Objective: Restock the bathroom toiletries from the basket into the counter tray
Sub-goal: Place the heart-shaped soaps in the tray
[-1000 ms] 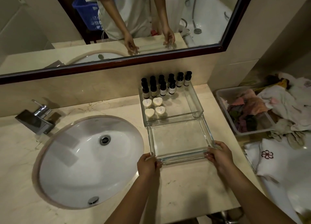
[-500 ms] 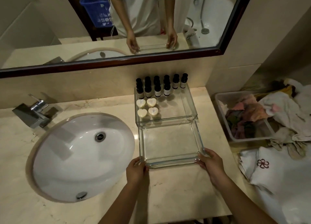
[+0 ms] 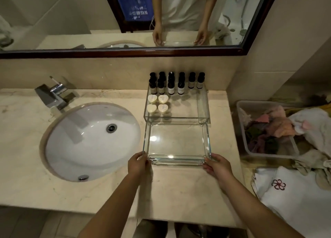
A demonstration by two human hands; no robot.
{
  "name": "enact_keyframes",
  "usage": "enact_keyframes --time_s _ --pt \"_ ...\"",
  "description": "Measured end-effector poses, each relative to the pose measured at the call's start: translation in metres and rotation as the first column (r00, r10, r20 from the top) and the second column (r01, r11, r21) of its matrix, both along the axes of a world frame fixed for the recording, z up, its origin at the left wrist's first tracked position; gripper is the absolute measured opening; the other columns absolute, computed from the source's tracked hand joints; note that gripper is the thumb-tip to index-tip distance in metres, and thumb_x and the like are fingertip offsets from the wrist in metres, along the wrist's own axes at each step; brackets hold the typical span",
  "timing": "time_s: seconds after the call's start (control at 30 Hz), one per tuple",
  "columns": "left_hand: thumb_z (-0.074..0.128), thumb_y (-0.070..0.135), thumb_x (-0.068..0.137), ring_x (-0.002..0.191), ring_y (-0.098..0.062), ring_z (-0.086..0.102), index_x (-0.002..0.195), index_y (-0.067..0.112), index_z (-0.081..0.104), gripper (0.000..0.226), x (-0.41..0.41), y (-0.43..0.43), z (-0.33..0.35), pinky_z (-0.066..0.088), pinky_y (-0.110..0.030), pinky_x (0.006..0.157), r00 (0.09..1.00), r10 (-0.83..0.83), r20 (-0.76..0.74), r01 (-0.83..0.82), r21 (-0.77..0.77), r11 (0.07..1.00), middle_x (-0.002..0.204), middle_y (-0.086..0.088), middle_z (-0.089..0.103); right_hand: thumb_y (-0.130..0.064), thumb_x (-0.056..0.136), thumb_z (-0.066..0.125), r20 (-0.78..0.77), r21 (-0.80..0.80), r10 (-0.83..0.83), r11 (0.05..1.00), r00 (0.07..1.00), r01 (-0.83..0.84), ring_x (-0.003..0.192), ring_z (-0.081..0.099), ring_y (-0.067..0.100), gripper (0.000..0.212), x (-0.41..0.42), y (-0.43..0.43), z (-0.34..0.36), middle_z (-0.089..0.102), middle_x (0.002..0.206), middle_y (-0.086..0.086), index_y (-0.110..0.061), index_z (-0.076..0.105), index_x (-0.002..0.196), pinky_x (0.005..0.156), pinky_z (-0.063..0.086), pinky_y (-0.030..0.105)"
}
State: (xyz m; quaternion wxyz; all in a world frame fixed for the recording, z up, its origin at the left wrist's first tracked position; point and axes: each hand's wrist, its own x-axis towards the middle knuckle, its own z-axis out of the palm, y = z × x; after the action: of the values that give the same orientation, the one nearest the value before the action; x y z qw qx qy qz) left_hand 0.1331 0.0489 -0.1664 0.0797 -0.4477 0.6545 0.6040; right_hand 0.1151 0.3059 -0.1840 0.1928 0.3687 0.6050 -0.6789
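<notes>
Pale marble worktop [image 3: 179,187] runs beneath a dark-framed mirror [image 3: 71,23], with an oval white sink [image 3: 89,141] set in its left half and a chrome faucet [image 3: 53,96] at the sink's back left. Two clear glass trays sit end to end on the right half. The back tray [image 3: 202,105] stands against the wall at the worktop's rear edge and holds small dark-capped bottles [image 3: 171,85] in rows along its back, with four heart-shaped soaps [image 3: 157,103] in its left part. The front tray [image 3: 177,160] lies just before it, touching or nearly so, with nothing inside.

Both hands are well apart and clamped on the front tray: the left hand [image 3: 138,164] grips its near left corner, the right hand [image 3: 217,168] its near right corner.

Past the worktop's right edge, a clear plastic bin [image 3: 250,148] holds crumpled cloths, and a white towel [image 3: 286,193] with a dark flower motif lies nearer. A blue basket [image 3: 135,3] shows in the mirror.
</notes>
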Motion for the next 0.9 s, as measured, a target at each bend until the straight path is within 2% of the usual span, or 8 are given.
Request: enact_keyframes --time_s 0.13,0.23,0.33,0.43,0.53,0.63,0.77,0.9 --pt "0.053 0.013 0.094 0.059 -0.015 0.048 0.122 0.011 0.049 0.029 0.007 0.000 0.013 0.041 -0.020 0.045 0.991 -0.129 0.048 0.124 0.098 0.987 0.074 -0.007 0.055 0.001 0.087 0.059 0.031 0.034 0.143 0.989 0.989 -0.144 0.044 0.055 0.014 0.032 -0.001 0.008 0.014 0.060 0.072 0.010 -0.003 0.053 0.119 0.038 0.042 0.015" --pt "0.056 0.016 0.093 0.062 -0.014 0.051 0.135 0.006 0.037 0.048 0.014 -0.005 0.025 0.043 -0.022 0.051 0.982 -0.173 0.080 0.168 0.072 0.983 0.079 -0.008 0.056 0.000 0.088 0.049 0.095 0.236 0.239 0.938 0.966 -0.256 0.048 0.044 0.019 0.029 -0.003 0.012 0.023 0.056 0.066 0.010 -0.001 0.055 0.117 0.042 0.034 0.021" --pt "0.054 0.014 0.093 0.063 -0.014 0.053 0.137 0.004 0.036 0.048 0.023 -0.022 0.037 0.042 -0.020 0.047 0.971 -0.222 0.091 0.228 -0.067 0.971 0.090 -0.014 0.058 -0.009 0.088 0.052 0.065 0.434 0.316 0.845 0.947 -0.312 0.059 0.052 0.024 0.023 -0.002 0.004 0.041 0.060 0.079 0.013 -0.011 0.052 0.111 0.057 0.044 0.033" --pt "0.054 0.018 0.093 0.079 -0.018 0.055 0.136 0.008 0.040 0.046 0.043 -0.043 0.060 0.043 -0.025 0.064 0.920 -0.369 0.130 0.389 -0.194 0.901 0.111 -0.014 0.057 -0.014 0.090 0.053 -0.026 0.462 0.524 0.761 0.851 -0.455 0.063 0.054 0.022 0.016 0.001 -0.021 0.071 0.061 0.081 0.010 -0.016 0.056 0.105 0.063 0.045 0.033" --pt "0.052 0.026 0.094 0.096 -0.019 0.054 0.133 0.016 0.044 0.042 0.082 -0.074 0.089 0.042 -0.025 0.082 0.834 -0.501 0.233 0.552 -0.312 0.774 0.125 -0.009 0.053 -0.016 0.087 0.056 -0.081 0.515 0.756 0.590 0.649 -0.622 0.058 0.054 0.019 0.016 0.010 -0.066 0.099 0.061 0.065 0.003 -0.015 0.059 0.102 0.067 0.047 0.034" --pt "0.051 0.033 0.093 0.111 -0.019 0.055 0.131 0.020 0.048 0.040 0.135 -0.107 0.118 0.042 -0.025 0.092 0.811 -0.487 0.324 0.585 -0.426 0.691 0.130 -0.005 0.053 -0.021 0.088 0.057 -0.128 0.591 0.894 0.416 0.430 -0.691 0.070 0.059 0.021 0.015 0.030 -0.126 0.134 0.066 0.079 0.007 -0.020 0.059 0.102 0.073 0.048 0.033" --pt "0.053 0.030 0.093 0.112 -0.019 0.058 0.127 0.018 0.054 0.036 0.244 -0.154 0.154 0.044 -0.025 0.092 0.928 -0.281 0.244 0.371 -0.550 0.748 0.122 -0.003 0.062 -0.024 0.091 0.054 -0.189 0.668 0.973 0.227 0.133 -0.708 0.075 0.059 0.021 0.016 0.093 -0.225 0.178 0.068 0.089 0.009 -0.022 0.058 0.106 0.071 0.044 0.029" --pt "0.055 0.025 0.093 0.105 -0.020 0.060 0.122 0.015 0.057 0.031 0.407 -0.195 0.168 0.044 -0.026 0.089 0.982 0.090 0.169 0.036 -0.628 0.778 0.115 -0.003 0.064 -0.022 0.091 0.053 -0.228 0.705 0.940 -0.021 -0.254 -0.709 0.071 0.055 0.010 0.022 0.201 -0.319 0.198 0.061 0.083 -0.005 -0.018 0.060 0.111 0.058 0.039 0.015"
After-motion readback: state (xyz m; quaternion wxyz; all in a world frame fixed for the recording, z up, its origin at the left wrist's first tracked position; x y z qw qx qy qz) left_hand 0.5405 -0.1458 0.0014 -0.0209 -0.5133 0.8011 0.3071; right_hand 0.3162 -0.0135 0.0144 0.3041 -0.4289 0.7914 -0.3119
